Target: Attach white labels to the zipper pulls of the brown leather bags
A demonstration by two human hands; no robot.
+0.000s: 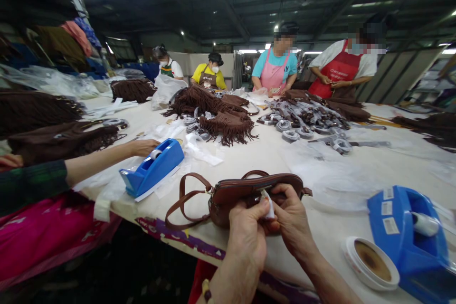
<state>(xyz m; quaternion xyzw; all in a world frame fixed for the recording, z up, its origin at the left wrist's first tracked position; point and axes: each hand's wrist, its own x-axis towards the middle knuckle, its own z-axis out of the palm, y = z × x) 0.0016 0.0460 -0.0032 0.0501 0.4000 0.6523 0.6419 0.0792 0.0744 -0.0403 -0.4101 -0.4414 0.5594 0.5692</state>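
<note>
A brown leather bag (228, 199) with a looped strap lies at the table's front edge, its zipper side up. My left hand (251, 230) is closed in a pinch on a small white piece (269, 206) in front of the bag's side. Against the bag, my right hand (290, 213) has its fingers curled over the bag's upper edge, with the thumb beside the white piece. The bag's lower side is partly hidden behind both hands.
A blue tape dispenser (406, 232) and a round white dish (372, 263) stand at the right. Another blue dispenser (153, 166) is at the left, beside a co-worker's hand (144, 147). Fringed brown bags (228, 126) and wrapped straps (309, 116) lie farther back. Several people stand beyond.
</note>
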